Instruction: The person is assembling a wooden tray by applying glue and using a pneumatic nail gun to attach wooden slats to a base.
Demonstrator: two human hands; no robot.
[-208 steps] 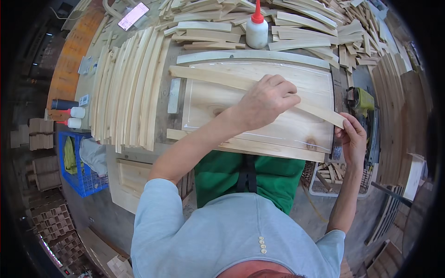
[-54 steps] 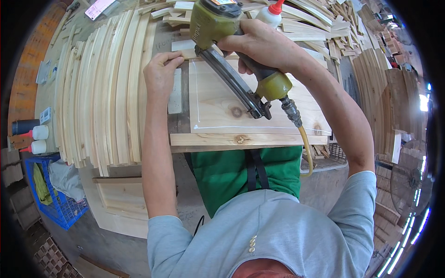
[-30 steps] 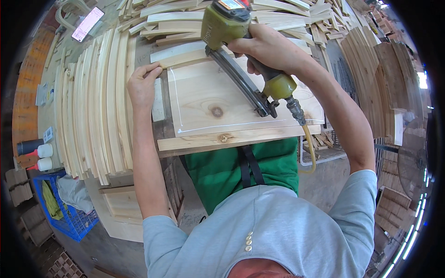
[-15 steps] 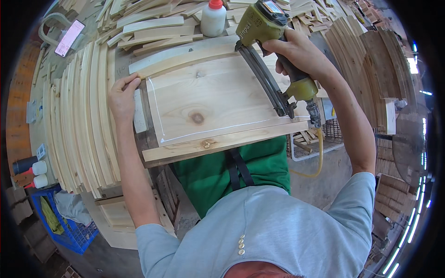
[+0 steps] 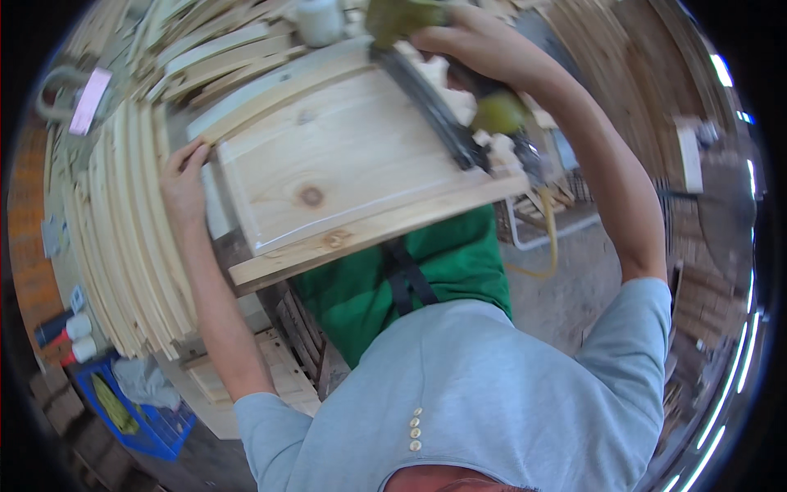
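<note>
A pale wooden panel (image 5: 352, 156) with a dark knot lies in front of me, a thin white line of what looks like glue running along its left and near sides. My right hand (image 5: 484, 45) grips an olive-green nail gun (image 5: 426, 111) by its handle, above the panel's right part; its lower end is close to the near right corner. At the far left corner, my left hand (image 5: 184, 184) pinches the end of a narrow wooden strip (image 5: 287, 90) lying along the panel's far edge. Another strip (image 5: 385, 220) forms the near edge. Motion blurs the gun and right fingers.
Long wooden slats (image 5: 123, 221) are stacked to the left, and loose pieces (image 5: 221, 61) lie behind the panel. A white bottle (image 5: 320, 20) stands at the back. The yellow air hose (image 5: 551, 234) hangs at right. A blue crate (image 5: 147, 426) sits lower left.
The whole view has tilted and shifted, so the panel and bench sit further left and higher. My hands keep their holds on the strip and nail gun.
</note>
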